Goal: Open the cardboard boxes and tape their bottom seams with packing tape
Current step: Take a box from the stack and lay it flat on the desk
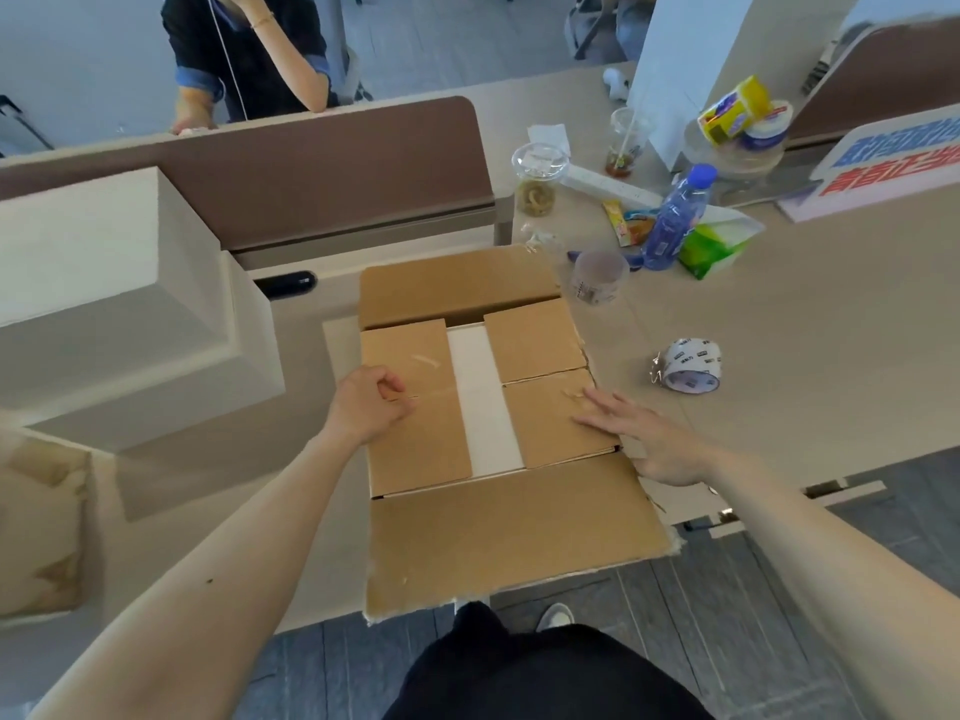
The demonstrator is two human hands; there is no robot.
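One box (pixel 514 527) is lying at the near edge of the tabletop (pixel 810 356), its two long flaps spreading open, the near one hanging over that edge and the far one pointing at the divider (pixel 322 168). The short flaps are lying folded inward, leaving one white strip (pixel 480 397) showing between them. Two hands are working on it, well apart. The left hand (pixel 366 402) is resting on the left short flap with its fingers curling inward and nothing showing in them. The right hand (pixel 649 439) is pressing flat on the right short flap at the box's right edge, fingers straight and spreading. One tape roll (pixel 687 366) is sitting on the tabletop right of the box, apart from both hands. Toward the far edge, two clear cups (pixel 537 179) are standing, one blue bottle (pixel 675 220) is leaning, and one small jar (pixel 598 277) is standing just beside the box's far right corner. One person (pixel 249 49) is leaning on the divider.
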